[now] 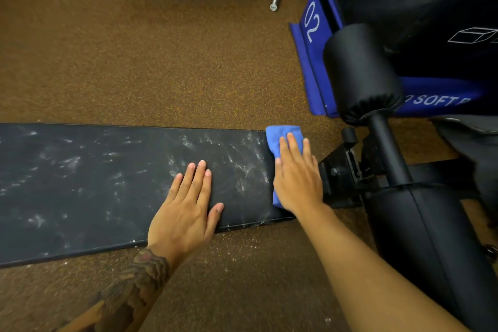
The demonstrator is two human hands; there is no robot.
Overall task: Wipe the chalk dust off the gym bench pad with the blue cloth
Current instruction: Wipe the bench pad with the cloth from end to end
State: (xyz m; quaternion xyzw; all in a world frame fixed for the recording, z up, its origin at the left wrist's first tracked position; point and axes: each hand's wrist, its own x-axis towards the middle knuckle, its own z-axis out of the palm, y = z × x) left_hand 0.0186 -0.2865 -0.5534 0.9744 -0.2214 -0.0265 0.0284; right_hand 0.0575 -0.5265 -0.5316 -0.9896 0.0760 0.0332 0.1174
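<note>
Two hands lie flat in my head view, well apart from each other, and neither is curled round anything. My left hand (188,202) rests palm down on the bench pad (80,183), fingers straight and close together, thumb spread out toward the right; its tattooed forearm comes in from the lower left. My right hand (296,178) reaches in from the lower right and presses palm down on the blue cloth (277,137), fingers straight and pointing away from me.

The pad is a long, dark, flat slab that runs across the view from the left edge. White chalk dust (242,167) streaks and smears most of its surface, thickest between the two hands and scattered out to the left.

The cloth is folded into a narrow strip at the pad's right end. It sticks out beyond my right fingertips at the far edge and shows again under the heel of that hand. My left hand sits near it but does not touch it. Just right of the cloth are the bench's black frame and a black foam roller (361,70), over speckled brown floor (134,48).
</note>
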